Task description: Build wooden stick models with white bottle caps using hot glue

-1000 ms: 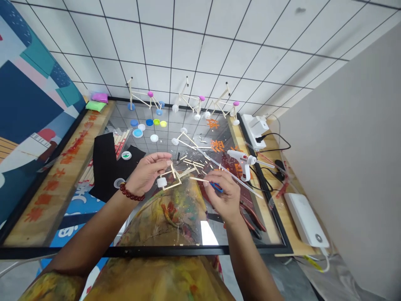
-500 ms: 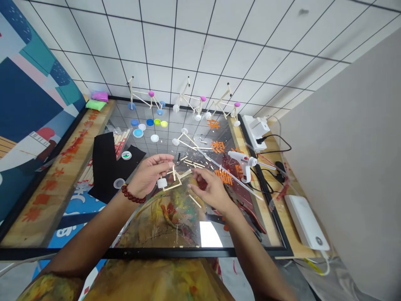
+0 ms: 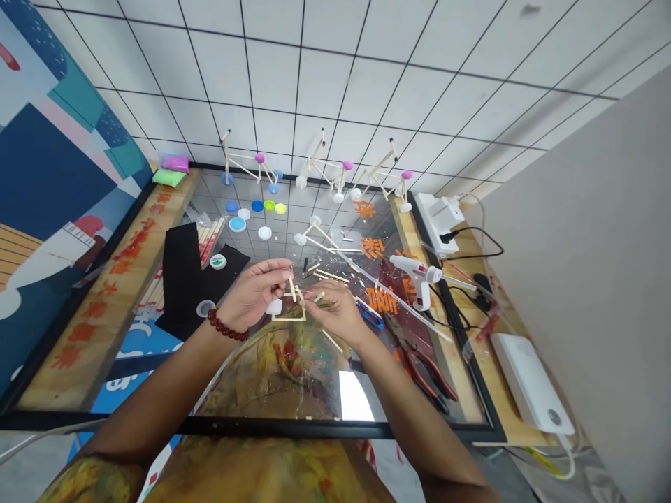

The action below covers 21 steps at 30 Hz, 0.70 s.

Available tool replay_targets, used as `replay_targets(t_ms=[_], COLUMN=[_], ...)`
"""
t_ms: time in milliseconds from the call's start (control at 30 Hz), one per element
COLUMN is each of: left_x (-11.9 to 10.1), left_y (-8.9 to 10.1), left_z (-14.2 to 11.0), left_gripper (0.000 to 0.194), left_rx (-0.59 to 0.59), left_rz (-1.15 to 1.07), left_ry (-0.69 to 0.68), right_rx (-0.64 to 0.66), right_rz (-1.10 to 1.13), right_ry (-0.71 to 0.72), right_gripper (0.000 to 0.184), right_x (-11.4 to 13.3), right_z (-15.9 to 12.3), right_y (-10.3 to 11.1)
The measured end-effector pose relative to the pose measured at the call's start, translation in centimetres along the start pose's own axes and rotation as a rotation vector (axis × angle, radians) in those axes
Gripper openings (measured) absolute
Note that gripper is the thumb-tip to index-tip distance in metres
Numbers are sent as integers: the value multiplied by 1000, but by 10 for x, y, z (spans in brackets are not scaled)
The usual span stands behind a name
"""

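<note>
A glass-topped counter [image 3: 235, 425] spreads beneath the person's arms. Black cloth [image 3: 181, 279] lies left of the left hand [image 3: 259, 290]; a white glue gun [image 3: 416, 276] rests beyond and right of the right hand [image 3: 335, 307]. The left grip is narrow, seemingly pinching a short pale stick [image 3: 292, 288]. The right grip is close beside it; from here I cannot tell whether its fingers hold anything. Between and just below both grips sits a slender stick frame [image 3: 288, 319], a white cap [image 3: 274, 307] near its left end. Wood scraps [image 3: 331, 276] lie beyond the right grip. The joints look delicate: squeezing hard could snap one, and uneven pressure from the hands might skew the frame.
</note>
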<state>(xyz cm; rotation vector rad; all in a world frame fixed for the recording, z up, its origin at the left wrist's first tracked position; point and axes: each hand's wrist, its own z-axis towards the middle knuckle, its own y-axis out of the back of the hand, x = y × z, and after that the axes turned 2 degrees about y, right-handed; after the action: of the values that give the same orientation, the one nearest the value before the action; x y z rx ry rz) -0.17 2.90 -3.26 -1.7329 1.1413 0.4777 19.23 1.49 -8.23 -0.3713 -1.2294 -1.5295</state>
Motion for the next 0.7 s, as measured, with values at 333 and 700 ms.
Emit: replay_targets(t_ms=[333,700], left_x=[-2,-2], left_y=[-1,-5], left_z=[2,1], left_gripper=[30,32], left_rx=[-4,-12], left_rz=[-29,27], left_ry=[35,35], right_rx=[28,70], right_rz=[-118,-96], right_ry=[13,34], right_gripper=[13,18], right_x=[-3,0], right_z=[-7,-6], right_y=[0,3])
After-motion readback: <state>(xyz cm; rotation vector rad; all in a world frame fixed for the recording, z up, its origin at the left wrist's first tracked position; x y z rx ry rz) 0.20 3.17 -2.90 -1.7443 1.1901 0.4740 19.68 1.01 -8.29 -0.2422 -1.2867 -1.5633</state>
